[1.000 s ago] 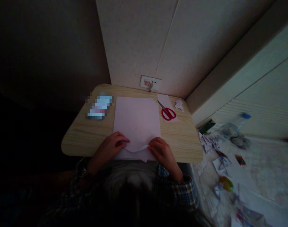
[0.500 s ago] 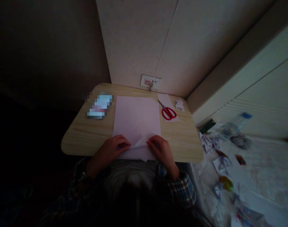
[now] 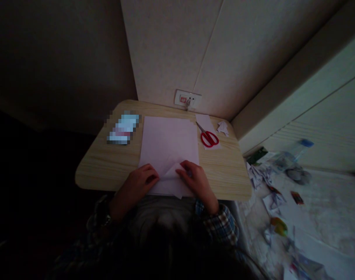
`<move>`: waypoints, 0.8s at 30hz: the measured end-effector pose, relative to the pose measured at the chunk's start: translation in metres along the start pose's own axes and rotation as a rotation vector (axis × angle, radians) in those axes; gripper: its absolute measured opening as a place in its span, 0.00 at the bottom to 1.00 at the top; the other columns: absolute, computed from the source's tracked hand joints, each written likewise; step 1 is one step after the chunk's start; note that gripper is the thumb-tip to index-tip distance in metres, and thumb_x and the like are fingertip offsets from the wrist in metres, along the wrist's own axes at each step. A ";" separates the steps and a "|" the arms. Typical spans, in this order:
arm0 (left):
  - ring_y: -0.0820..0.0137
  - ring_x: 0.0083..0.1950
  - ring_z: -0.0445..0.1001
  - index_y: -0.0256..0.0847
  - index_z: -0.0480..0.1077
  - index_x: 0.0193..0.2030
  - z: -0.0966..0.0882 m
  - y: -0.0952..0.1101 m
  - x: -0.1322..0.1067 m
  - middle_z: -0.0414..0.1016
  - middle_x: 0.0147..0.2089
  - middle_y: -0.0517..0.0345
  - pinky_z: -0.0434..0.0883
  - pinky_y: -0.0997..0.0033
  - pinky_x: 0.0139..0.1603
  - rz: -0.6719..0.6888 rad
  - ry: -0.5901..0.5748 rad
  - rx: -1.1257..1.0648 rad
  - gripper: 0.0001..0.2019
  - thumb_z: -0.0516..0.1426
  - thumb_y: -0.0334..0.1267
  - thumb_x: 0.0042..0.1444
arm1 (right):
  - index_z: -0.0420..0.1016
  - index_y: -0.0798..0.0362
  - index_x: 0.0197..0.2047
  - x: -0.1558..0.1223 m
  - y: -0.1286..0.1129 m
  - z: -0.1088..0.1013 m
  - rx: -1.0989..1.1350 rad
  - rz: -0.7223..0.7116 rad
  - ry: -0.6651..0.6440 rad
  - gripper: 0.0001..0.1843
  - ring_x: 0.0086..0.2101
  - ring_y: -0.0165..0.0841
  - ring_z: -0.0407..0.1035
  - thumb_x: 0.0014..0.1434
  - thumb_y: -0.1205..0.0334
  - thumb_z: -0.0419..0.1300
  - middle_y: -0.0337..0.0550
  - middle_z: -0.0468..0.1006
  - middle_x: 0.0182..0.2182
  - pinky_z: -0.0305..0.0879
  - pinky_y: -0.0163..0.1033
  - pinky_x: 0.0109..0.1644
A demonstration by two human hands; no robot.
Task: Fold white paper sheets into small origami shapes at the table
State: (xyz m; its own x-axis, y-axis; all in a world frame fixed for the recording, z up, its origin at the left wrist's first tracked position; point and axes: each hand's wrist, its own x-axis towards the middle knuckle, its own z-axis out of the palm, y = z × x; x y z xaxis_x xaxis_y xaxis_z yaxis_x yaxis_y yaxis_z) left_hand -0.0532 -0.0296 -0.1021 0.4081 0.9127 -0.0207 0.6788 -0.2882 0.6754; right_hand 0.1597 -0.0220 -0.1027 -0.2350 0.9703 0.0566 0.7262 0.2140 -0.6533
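A small folded piece of white paper lies over the near part of a white paper sheet, its pointed tip toward the table's front edge. My left hand pinches its left side, thumb and fingers closed together. At its right side, my right hand grips the raised edge between thumb and fingertips. The folded piece and the sheet are nearly the same shade, so some of its outline is hard to make out.
On the wooden table lie red-handled scissors over a paper strip, a folded paper shape and a blurred phone. A wall socket sits behind. To the right, a bed holds scattered papers and a plastic bottle.
My right hand has moved slightly up and to the left with the right edge of the folded paper. My left hand has barely shifted. The whole view has tilted a little.
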 end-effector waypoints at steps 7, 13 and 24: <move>0.68 0.35 0.72 0.40 0.71 0.31 0.001 -0.003 -0.001 0.70 0.35 0.56 0.68 0.69 0.38 0.021 -0.003 -0.046 0.06 0.53 0.35 0.57 | 0.71 0.52 0.30 0.010 -0.003 0.007 0.032 0.038 0.006 0.07 0.27 0.32 0.66 0.59 0.60 0.58 0.41 0.75 0.26 0.58 0.35 0.32; 0.70 0.33 0.71 0.39 0.71 0.30 0.000 -0.009 -0.002 0.68 0.35 0.57 0.70 0.70 0.37 -0.010 0.005 -0.128 0.04 0.55 0.33 0.55 | 0.71 0.53 0.29 0.001 0.004 0.000 0.140 0.059 -0.023 0.07 0.28 0.31 0.67 0.57 0.61 0.59 0.39 0.75 0.26 0.60 0.34 0.32; 0.71 0.32 0.71 0.39 0.71 0.29 -0.002 -0.012 -0.004 0.69 0.35 0.57 0.70 0.70 0.36 -0.015 0.029 -0.152 0.04 0.55 0.33 0.54 | 0.73 0.53 0.29 -0.006 0.014 -0.003 0.305 0.130 0.012 0.07 0.28 0.31 0.69 0.55 0.60 0.59 0.39 0.75 0.25 0.62 0.34 0.31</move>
State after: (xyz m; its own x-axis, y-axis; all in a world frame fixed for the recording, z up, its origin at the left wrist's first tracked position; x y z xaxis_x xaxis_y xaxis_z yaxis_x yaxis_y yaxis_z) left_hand -0.0647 -0.0291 -0.1085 0.3795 0.9251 -0.0122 0.5840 -0.2293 0.7787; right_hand 0.1732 -0.0247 -0.1094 -0.1437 0.9890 -0.0345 0.5227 0.0463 -0.8512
